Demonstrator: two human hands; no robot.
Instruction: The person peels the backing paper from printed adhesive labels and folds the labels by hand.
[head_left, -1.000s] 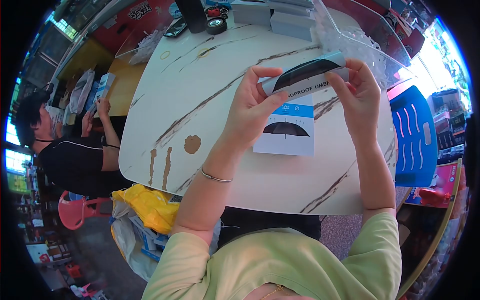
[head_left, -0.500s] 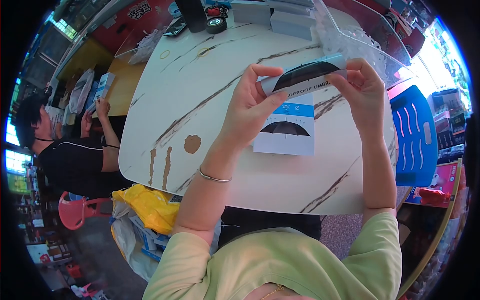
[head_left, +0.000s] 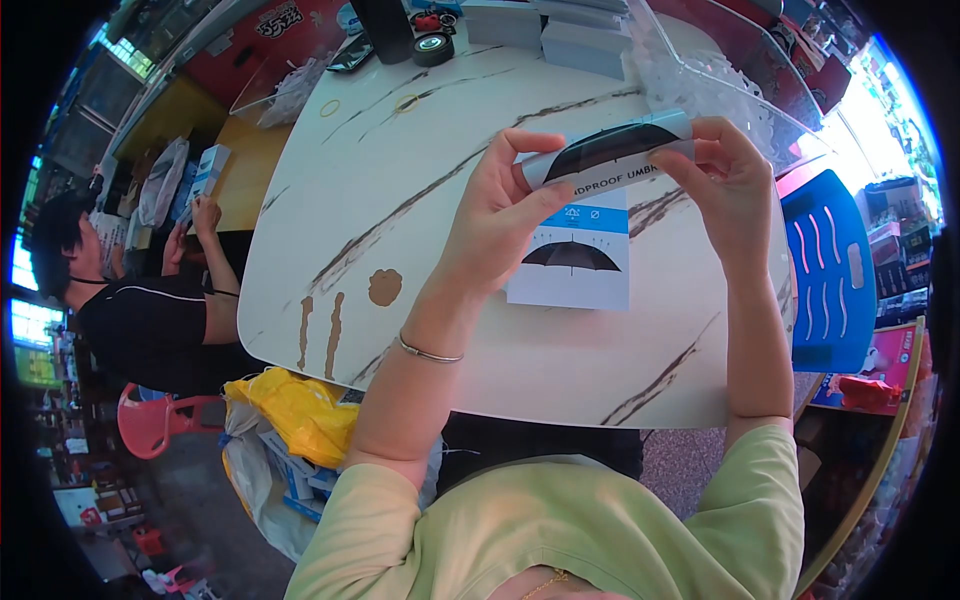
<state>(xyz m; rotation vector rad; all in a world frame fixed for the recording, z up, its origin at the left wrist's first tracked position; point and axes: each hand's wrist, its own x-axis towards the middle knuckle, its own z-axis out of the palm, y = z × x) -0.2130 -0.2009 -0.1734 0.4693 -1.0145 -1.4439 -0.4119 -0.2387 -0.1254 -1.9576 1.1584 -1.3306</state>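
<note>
with left hand (head_left: 497,205) and right hand (head_left: 722,185), gripped the curved carton (head_left: 615,148) at either end, above the box (head_left: 585,288) on the tabletop (head_left: 330,215); barely shifted since a second ago, so apparently stayed mid-handling.

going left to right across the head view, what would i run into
Pink chair, yellow bag, round brown mark, left hand, umbrella-printed packaging held between both hands, right hand, blue slotted panel.
</note>
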